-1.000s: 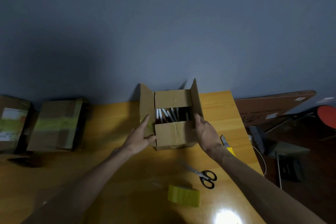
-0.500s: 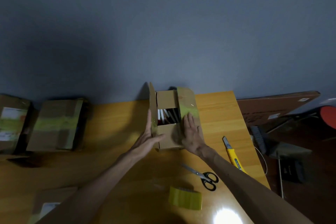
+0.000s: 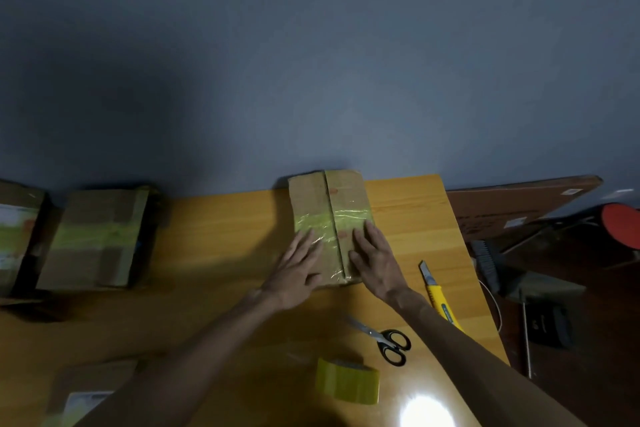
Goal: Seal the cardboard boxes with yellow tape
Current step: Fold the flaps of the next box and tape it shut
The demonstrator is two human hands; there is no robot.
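Cardboard box (image 3: 329, 211) sat at the far edge of the table (image 3: 225, 236). Its top flaps, upright half a second earlier, were now folded flat and met at the centre seam. The left hand (image 3: 298, 270) and right hand (image 3: 375, 260) lay flat with straight fingers, each pressing one flap and gripping nothing. The seam looked ready for taping. The tape roll (image 3: 348, 385) lay untouched on the near side.

The scene is dim and murky. A white glare spot burns on the glossy orange wooden bench (image 3: 221, 236) at its near right. The plain grey-blue wall (image 3: 311, 45) darkens leftward. The taped brown cardboard box (image 3: 93, 239) at far left looks soft and smeared, and wide-angle distortion bows the bench edges.
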